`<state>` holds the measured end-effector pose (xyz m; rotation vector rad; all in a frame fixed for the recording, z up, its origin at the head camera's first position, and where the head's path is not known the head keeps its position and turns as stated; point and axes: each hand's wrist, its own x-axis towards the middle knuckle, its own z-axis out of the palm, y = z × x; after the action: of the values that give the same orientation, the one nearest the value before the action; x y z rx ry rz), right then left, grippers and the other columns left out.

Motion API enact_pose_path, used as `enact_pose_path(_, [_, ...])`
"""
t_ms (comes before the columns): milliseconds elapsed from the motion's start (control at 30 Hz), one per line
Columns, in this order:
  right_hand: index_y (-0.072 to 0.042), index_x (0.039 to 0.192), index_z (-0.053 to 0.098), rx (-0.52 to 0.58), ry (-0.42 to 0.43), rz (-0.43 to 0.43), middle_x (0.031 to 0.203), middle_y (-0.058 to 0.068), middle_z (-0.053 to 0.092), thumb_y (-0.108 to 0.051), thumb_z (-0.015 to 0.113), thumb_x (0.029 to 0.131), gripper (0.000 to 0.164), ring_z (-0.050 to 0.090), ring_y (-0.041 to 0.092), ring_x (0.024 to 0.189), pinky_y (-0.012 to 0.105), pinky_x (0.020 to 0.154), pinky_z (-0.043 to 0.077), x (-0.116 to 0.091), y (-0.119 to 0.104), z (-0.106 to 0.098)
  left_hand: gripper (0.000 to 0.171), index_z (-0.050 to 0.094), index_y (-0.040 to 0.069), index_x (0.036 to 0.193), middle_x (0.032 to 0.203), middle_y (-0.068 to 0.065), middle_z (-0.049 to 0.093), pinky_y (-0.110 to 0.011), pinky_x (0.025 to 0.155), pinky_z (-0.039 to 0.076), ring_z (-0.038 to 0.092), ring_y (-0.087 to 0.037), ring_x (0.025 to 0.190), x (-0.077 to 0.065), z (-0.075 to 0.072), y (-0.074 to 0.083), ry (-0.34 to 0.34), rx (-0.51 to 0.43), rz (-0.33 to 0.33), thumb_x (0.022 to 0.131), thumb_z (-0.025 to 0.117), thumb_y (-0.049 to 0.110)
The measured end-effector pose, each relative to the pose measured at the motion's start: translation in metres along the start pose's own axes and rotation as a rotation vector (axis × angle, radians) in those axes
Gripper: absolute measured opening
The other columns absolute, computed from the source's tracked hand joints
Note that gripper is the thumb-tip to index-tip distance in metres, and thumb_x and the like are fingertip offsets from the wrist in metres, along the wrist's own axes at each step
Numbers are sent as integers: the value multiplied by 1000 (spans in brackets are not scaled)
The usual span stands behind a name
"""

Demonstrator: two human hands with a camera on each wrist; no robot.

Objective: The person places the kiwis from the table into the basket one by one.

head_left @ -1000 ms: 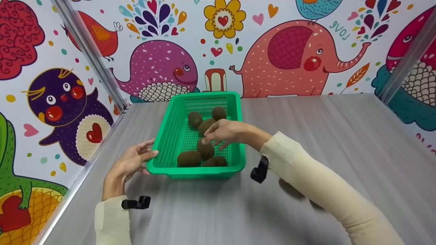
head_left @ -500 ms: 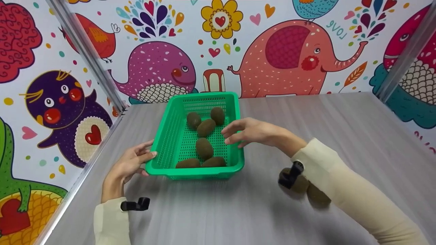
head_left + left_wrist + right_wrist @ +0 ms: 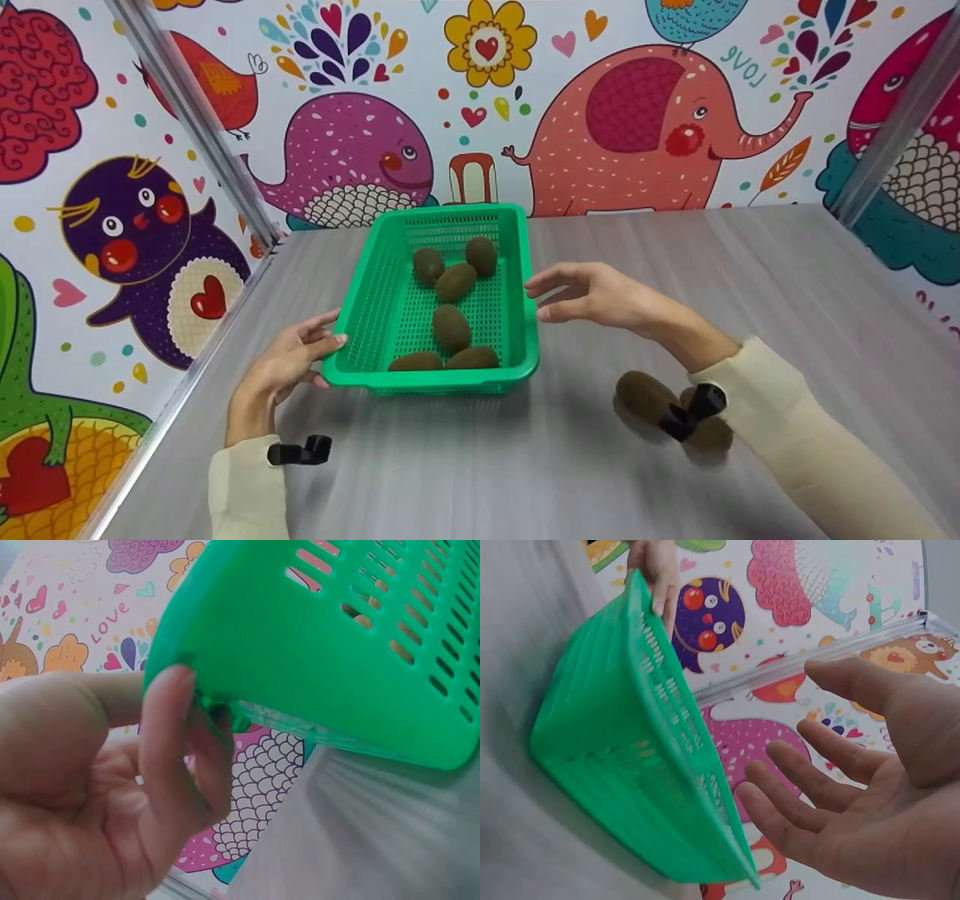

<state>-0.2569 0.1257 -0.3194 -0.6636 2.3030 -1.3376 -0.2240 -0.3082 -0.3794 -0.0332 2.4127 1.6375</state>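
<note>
A green plastic basket [image 3: 431,381] with slotted walls stands on the table in the head view. Several brown kiwifruit [image 3: 451,328] lie inside it. My left hand [image 3: 281,364] grips the basket's near-left rim, its thumb on top; in the left wrist view the fingers [image 3: 206,765] curl below the rim. Beside the basket's right wall hovers my right hand [image 3: 604,295], fingers spread and holding nothing. The right wrist view has that hand [image 3: 870,795] apart from the rim. Two more kiwifruit [image 3: 643,397] rest on the table below the right forearm, one partly covered by a black wrist mount.
The grey wood-grain table [image 3: 450,472] extends in front of and right of the basket. Cartoon-printed walls [image 3: 480,112] close off the back and sides, with metal corner posts [image 3: 199,112]. Black camera mounts [image 3: 300,450] stick out from the cuffs.
My right hand has come out of the basket and moved right past its rim, leaving the kiwifruit inside. The left hand keeps its grip on the rim.
</note>
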Motion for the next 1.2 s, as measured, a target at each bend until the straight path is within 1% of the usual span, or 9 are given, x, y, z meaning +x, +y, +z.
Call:
enact_pose_path(100, [-14, 140, 56, -19, 24, -16, 140, 9, 60, -34, 77, 88, 59, 61, 30, 127, 45, 102, 55, -5, 12, -1, 66, 25, 6, 159, 137, -27, 49, -26, 55, 59, 68, -12, 84, 0, 0, 0, -5, -12, -2, 103, 57, 20])
enact_pose_path(267, [-13, 140, 56, 1, 44, -46, 142, 10, 58, -31, 76, 89, 58, 61, 31, 127, 44, 100, 55, -16, 31, -6, 66, 25, 6, 159, 138, -27, 50, -26, 55, 59, 68, -12, 85, -1, -1, 0, -8, -7, -4, 103, 56, 21])
enact_pose_path(567, [-12, 140, 54, 4, 42, -51, 145, 11, 55, -29, 72, 93, 54, 57, 33, 131, 44, 103, 54, -36, 57, -14, 67, 23, 5, 159, 136, -25, 51, -29, 56, 60, 67, -12, 85, 0, -2, 0, -12, 11, 5, 103, 56, 21])
enact_pose_path(733, [-11, 141, 53, -4, -4, -74, 145, 14, 53, -25, 71, 94, 52, 52, 41, 134, 43, 103, 54, -43, 71, -16, 67, 24, 4, 159, 135, -26, 52, -28, 56, 59, 66, -12, 87, 1, -1, -1, -13, 15, 11, 103, 57, 21])
enact_pose_path(833, [-11, 141, 53, -4, -40, -81, 146, 16, 51, -25, 70, 94, 52, 47, 47, 136, 46, 104, 54, -47, 80, -19, 67, 24, 4, 159, 134, -26, 53, -27, 56, 59, 66, -12, 89, 1, -1, -1, -18, 13, 21, 103, 57, 22])
enact_pose_path(933, [-14, 142, 52, -17, -63, -62, 147, 17, 50, -27, 71, 93, 53, 44, 47, 137, 49, 104, 53, -49, 87, -21, 67, 24, 4, 159, 133, -25, 53, -26, 55, 59, 66, -12, 88, 1, -1, -1, -19, 12, 25, 103, 57, 22])
enact_pose_path(1067, [-18, 142, 52, -41, -81, -26, 150, 17, 48, -29, 72, 92, 55, 46, 43, 137, 51, 104, 52, -52, 95, -24, 68, 24, 5, 159, 132, -24, 54, -26, 55, 59, 66, -12, 86, 0, -2, -1, -18, 10, 23, 103, 57, 23])
enact_pose_path(1133, [-18, 143, 52, -44, -97, -17, 151, 18, 47, -28, 71, 93, 55, 47, 42, 137, 48, 104, 53, -53, 99, -25, 68, 24, 5, 159, 132, -24, 54, -27, 55, 59, 66, -12, 86, 0, -2, -2, -16, 10, 21, 103, 58, 23])
enact_pose_path(1200, [-15, 144, 50, -36, -122, -15, 152, 19, 45, -26, 71, 94, 56, 47, 42, 137, 41, 103, 54, -55, 104, -27, 68, 24, 5, 159, 132, -24, 54, -27, 55, 59, 66, -12, 86, 1, -1, -2, -16, 11, 20, 103, 58, 23])
